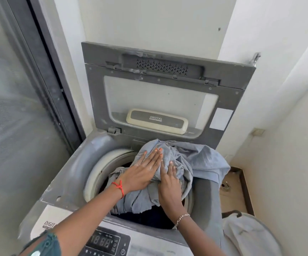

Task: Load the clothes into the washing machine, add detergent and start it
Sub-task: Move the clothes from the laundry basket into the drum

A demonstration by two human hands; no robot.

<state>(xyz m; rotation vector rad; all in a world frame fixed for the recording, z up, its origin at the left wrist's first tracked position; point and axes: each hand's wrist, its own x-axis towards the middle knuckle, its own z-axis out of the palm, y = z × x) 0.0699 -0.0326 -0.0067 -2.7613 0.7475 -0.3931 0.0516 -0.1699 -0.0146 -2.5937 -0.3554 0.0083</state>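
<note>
Your left hand (140,174) flat, fingers straight, on crumpled pale-blue cloth (195,159) heaped in grey top-load washing machine (72,174), your right hand (168,183) alongside, grip unclear

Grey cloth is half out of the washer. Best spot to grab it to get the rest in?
The flap draped over the right edge of the washer. Come from the right and above, put the grip on its bunched folds and lift inward. That part hangs outside, while the middle already sits in.

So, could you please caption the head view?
Left hand and right hand press grey garment into open washing machine.
</note>
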